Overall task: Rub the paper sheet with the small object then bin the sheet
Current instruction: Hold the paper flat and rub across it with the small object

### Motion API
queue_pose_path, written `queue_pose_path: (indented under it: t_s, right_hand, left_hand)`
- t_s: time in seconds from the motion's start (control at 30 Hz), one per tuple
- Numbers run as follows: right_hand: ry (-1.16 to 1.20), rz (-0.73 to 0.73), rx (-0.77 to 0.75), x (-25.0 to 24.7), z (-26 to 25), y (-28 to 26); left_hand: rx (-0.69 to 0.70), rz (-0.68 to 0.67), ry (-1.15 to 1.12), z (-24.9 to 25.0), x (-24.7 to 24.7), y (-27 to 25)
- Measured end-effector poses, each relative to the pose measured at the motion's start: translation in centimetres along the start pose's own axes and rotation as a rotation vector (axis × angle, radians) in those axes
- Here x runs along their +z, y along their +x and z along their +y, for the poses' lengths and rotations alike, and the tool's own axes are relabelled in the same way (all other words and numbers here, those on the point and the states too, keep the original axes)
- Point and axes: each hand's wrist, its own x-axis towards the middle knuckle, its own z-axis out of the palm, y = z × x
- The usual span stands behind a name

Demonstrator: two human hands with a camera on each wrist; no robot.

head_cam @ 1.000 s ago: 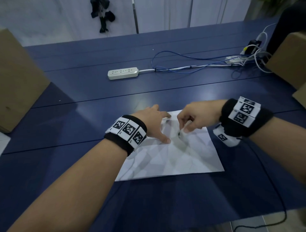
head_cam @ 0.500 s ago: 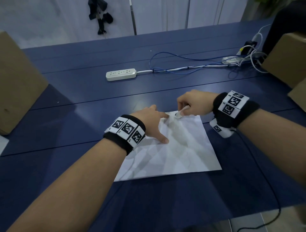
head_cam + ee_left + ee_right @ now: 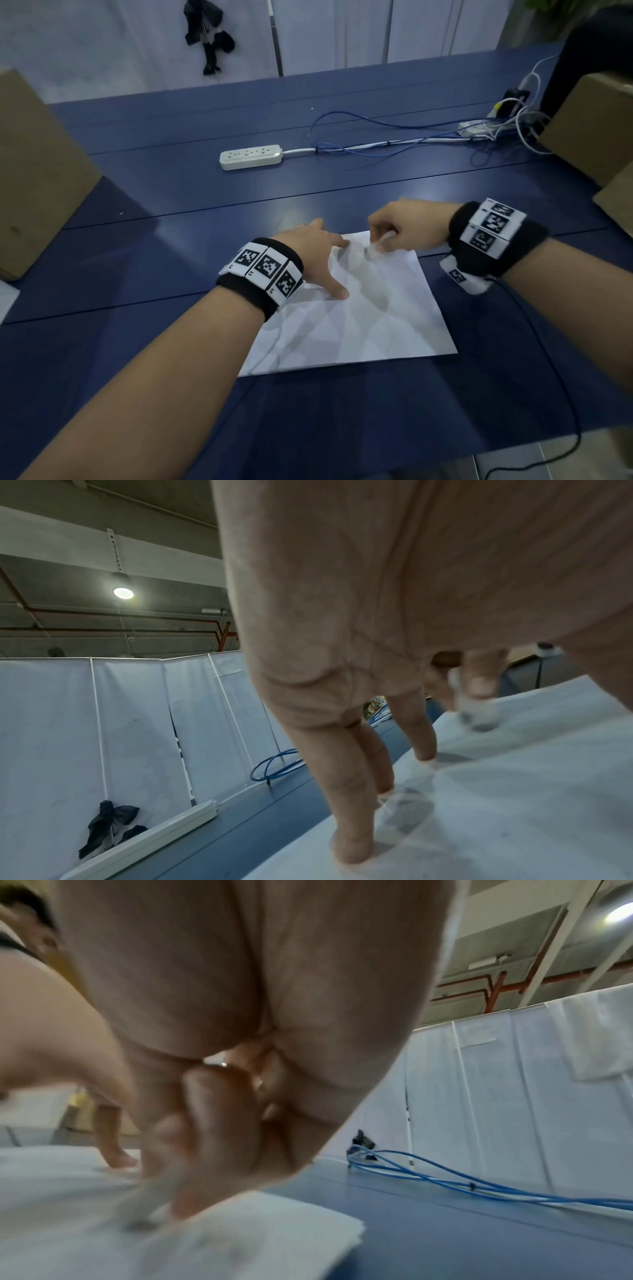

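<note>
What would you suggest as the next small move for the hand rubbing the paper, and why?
Probably draw the right hand back toward the person, rubbing the small object along the paper sheet. It sits at the far edge; the left hand pins the sheet.

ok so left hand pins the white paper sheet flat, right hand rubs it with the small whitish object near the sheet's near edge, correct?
Not quite: the right hand rubs the small whitish object near the far edge of the white paper sheet, not the near one, as the head view shows. The left hand does pin the sheet flat.
</note>
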Motion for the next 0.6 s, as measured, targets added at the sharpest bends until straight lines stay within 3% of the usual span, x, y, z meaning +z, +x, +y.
queue_pose_path:
  t_s: [0.1, 0.17, 0.3, 0.37, 0.47, 0.5, 0.53, 0.6]
  right_hand:
    - [0.089, -0.241, -0.064, 0.5, -0.8, -1.0]
    - [0.030, -0.168, -0.064, 0.2, -0.7, -0.1]
    - [-0.065, 0.148, 0.044, -0.5, 0.5, 1.4]
    - [-0.013, 0.078, 0.003, -0.3, 0.4, 0.7]
    - [0.135, -0.251, -0.061, 0.6, -0.9, -1.0]
    - [0.140, -0.298, -0.077, 0.7, -1.1, -1.2]
    - [0.114, -0.274, -0.080, 0.6, -1.1, -0.9]
    - [0.028, -0.093, -0.036, 0.1, -0.6, 0.2]
  left_hand:
    - [-0.009, 0.002, -0.011, -0.1, 0.1, 0.1]
    - [-0.015, 0.005, -0.014, 0.0, 0.0, 0.2]
    - [-0.018, -0.003, -0.014, 0.4, -0.1, 0.2]
    - [-0.022, -0.001, -0.015, 0.4, -0.1, 0.2]
    - [-0.028, 0.001, -0.018, 0.2, 0.1, 0.3]
    - [-0.027, 0.002, -0.015, 0.2, 0.1, 0.4]
    - [-0.027, 0.003, -0.014, 0.2, 0.1, 0.4]
    - [-0.024, 0.004, -0.008, 0.3, 0.0, 0.4]
